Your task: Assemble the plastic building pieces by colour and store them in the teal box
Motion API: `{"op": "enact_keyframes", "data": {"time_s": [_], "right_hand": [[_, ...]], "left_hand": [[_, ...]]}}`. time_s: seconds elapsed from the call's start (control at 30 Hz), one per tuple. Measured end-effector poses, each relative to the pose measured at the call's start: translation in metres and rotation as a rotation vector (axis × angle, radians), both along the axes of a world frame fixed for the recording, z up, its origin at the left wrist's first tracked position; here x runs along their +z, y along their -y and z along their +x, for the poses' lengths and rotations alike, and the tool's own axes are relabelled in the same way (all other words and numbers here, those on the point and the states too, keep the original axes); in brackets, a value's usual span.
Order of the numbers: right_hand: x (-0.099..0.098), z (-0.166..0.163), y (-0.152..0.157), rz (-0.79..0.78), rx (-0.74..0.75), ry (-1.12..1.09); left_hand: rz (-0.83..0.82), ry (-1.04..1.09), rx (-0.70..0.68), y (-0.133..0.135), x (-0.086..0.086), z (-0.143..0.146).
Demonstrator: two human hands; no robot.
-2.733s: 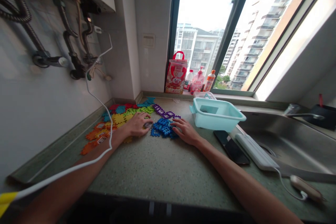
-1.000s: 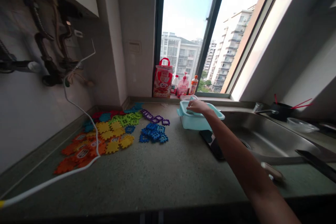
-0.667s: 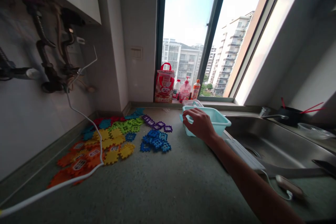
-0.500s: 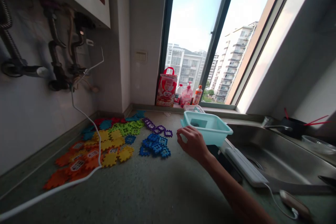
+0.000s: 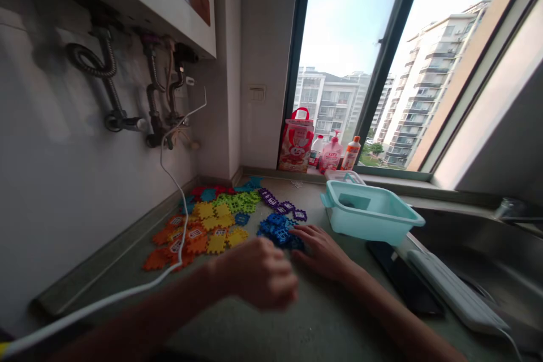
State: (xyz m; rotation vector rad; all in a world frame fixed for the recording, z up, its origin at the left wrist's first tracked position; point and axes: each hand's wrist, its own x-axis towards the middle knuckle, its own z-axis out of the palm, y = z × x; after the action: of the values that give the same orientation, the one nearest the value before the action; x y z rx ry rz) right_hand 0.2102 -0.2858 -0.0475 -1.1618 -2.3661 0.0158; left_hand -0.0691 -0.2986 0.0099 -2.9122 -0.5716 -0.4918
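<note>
My right hand [image 5: 320, 251] reaches over the right edge of a pile of blue interlocking plastic pieces [image 5: 276, 228], its fingers stretched out and thumb apart. The fingertips seem to touch the pile. Nearer to me, my left hand [image 5: 266, 274] hangs curled over the counter, slightly blurred; the inside of its grip is hidden. Purple pieces [image 5: 271, 199] lie just behind the blue ones. To the left spread yellow pieces [image 5: 217, 244], orange pieces [image 5: 156, 258] and green pieces [image 5: 235, 202], some with white window inserts.
A pale turquoise basin [image 5: 373, 225] stands right of the pieces. Beside it lie a black phone-like slab [image 5: 405, 277] and a white power strip [image 5: 458, 291], next to the sink [image 5: 520, 260]. A white cable [image 5: 185, 226] crosses the orange pieces. Bottles [image 5: 331, 154] line the sill.
My left hand has come into view from the lower left. The right hand has moved from in front of the basin to the blue pile, its fingers opening out. The view has swung left.
</note>
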Motion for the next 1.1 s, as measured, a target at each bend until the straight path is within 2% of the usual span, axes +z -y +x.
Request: {"op": "enact_keyframes", "data": {"time_s": [0.07,0.13,0.17,0.23,0.37,0.53,0.63,0.77,0.87,0.97,1.1], "right_hand": [[-0.001,0.002,0.000,-0.007,-0.017,0.004],[-0.001,0.007,-0.001,-0.017,-0.028,-0.005],[0.000,0.009,-0.001,-0.024,-0.026,-0.012],[0.002,0.014,-0.002,-0.040,-0.011,-0.026],[0.006,0.018,-0.003,-0.089,-0.003,-0.017],[0.013,0.025,-0.002,-0.149,0.035,-0.011],[0.019,0.032,0.000,-0.182,0.048,0.004],[0.022,0.038,-0.002,-0.133,-0.109,0.021],[0.019,0.038,-0.008,-0.062,-0.210,-0.072],[0.015,0.038,-0.014,-0.073,-0.189,-0.135],[0.018,0.042,-0.014,-0.169,-0.078,-0.251]], "left_hand": [[0.031,-0.075,0.150,-0.029,0.014,-0.007],[0.073,-0.136,0.397,-0.058,0.021,-0.016],[0.071,-0.165,0.498,-0.070,0.021,-0.021],[0.056,-0.215,0.590,-0.083,0.014,-0.028],[0.018,-0.195,0.505,-0.080,-0.004,-0.027],[-0.085,-0.036,0.354,-0.070,-0.012,-0.012],[-0.117,0.022,0.320,-0.071,-0.019,-0.001],[-0.298,-0.005,0.315,-0.073,-0.033,0.019],[-0.430,-0.048,0.310,-0.070,-0.042,0.033],[-0.451,-0.016,0.315,-0.060,-0.048,0.042],[-0.440,0.005,0.280,-0.041,-0.052,0.046]]}}
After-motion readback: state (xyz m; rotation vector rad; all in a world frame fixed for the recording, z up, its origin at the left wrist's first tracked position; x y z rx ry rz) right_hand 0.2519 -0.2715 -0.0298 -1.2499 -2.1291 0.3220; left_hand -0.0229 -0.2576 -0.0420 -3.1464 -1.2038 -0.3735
